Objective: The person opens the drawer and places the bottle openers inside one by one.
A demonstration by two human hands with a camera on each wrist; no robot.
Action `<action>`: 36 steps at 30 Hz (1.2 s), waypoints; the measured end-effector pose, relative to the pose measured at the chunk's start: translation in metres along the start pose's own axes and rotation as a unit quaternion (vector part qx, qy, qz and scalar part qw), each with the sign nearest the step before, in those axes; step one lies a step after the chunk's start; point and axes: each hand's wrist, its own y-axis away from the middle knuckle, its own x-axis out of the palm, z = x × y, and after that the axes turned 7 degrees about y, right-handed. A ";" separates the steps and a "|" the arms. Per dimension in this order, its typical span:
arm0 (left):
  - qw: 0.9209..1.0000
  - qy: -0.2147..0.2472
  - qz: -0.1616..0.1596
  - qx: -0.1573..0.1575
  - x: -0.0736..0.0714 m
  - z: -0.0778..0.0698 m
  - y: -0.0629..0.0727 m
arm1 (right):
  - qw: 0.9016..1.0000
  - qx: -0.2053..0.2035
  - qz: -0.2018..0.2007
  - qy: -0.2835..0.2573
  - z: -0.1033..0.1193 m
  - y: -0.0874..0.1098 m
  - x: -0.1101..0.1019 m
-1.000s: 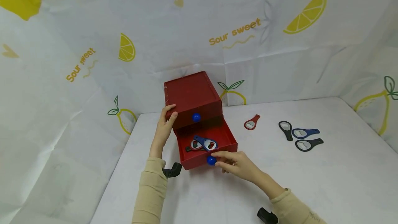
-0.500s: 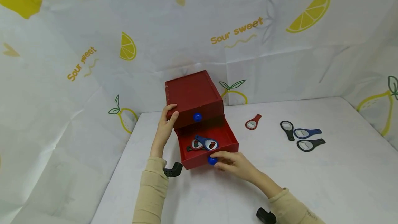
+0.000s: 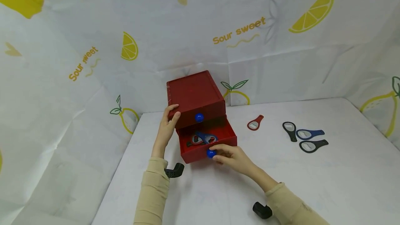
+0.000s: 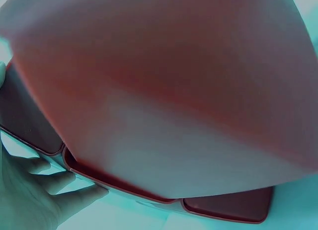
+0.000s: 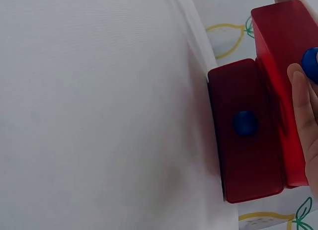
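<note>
A red two-drawer box (image 3: 195,91) with blue knobs stands on the table. Its lower drawer (image 3: 230,141) is partly out, the upper one in. My left hand (image 3: 164,129) rests on the box's upper left side, fingers fairly straight and thumb near the front edge. With thumb and fingers, my right hand (image 3: 232,157) pinches the lower blue knob (image 3: 211,153). Inside the drawer lie a blue bottle opener (image 3: 207,137), a red bottle opener (image 3: 196,139) and a dark one mostly hidden beneath. In the right wrist view, the right hand (image 5: 305,120) is at the drawer front.
Right of the box lies a red bottle opener (image 3: 255,123). Farther right are a black bottle opener (image 3: 290,131), a blue one (image 3: 309,134) and another black one (image 3: 312,146). A white lemon-print sheet (image 3: 175,27) hangs behind the white table (image 3: 297,186).
The lower drawer has slid partway inward, with my right hand moving along on its knob. The left hand keeps its place on the box. The view has shifted slightly.
</note>
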 end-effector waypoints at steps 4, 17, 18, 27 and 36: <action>1.000 -0.002 -0.001 -0.002 0.000 -0.001 0.000 | 0.999 0.034 -0.006 0.000 0.001 -0.009 -0.001; 1.000 0.003 0.011 -0.028 0.005 -0.030 0.012 | 0.991 0.126 -0.034 -0.035 -0.010 -0.043 0.005; 1.000 0.002 0.010 -0.028 0.005 -0.031 0.012 | 0.991 0.127 -0.035 -0.037 -0.011 -0.046 0.005; 1.000 0.008 0.008 -0.022 0.002 -0.017 0.007 | 0.987 0.146 -0.035 -0.049 -0.019 -0.065 0.006; 1.000 0.006 0.002 -0.009 0.001 -0.003 0.001 | 0.987 0.151 -0.042 -0.041 -0.022 -0.073 0.007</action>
